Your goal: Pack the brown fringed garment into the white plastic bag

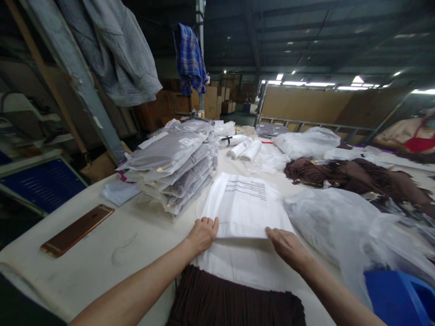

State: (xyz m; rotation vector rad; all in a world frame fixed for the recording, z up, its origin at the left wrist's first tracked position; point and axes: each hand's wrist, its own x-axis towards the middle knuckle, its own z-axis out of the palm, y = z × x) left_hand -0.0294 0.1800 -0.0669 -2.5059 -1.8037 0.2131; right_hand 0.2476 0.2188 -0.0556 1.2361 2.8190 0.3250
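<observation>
At the near edge of the surface point(84, 244), in the middle, lies a dark brown pleated garment point(238, 301), its lower part cut off by the bottom of the view. Its far end meets a white printed bag point(244, 206), which lies flat beyond it with lines of dark print towards its far end. The left hand point(203, 235) has its grip closed on the bag's left side, fingers bent over the near edge of the printed layer; the right hand point(287, 246) pinches the same edge at its right end, thumb and fingers nearly together. To the right, by the near right corner, is a blue plastic container point(396, 296), with crumpled clear plastic point(333, 222) just beyond it. A phone point(78, 230) lies face down near the left edge, and a folded pale packet point(120, 192) lies farther along that edge. Next to the packet rises a stack of bagged grey garments point(173, 167). Across on the right, brown garments point(356, 176) lie heaped. Past the printed bag are two white rolls point(245, 149), side by side, and more clear plastic point(307, 141). A person point(408, 136) is at the far right edge.
</observation>
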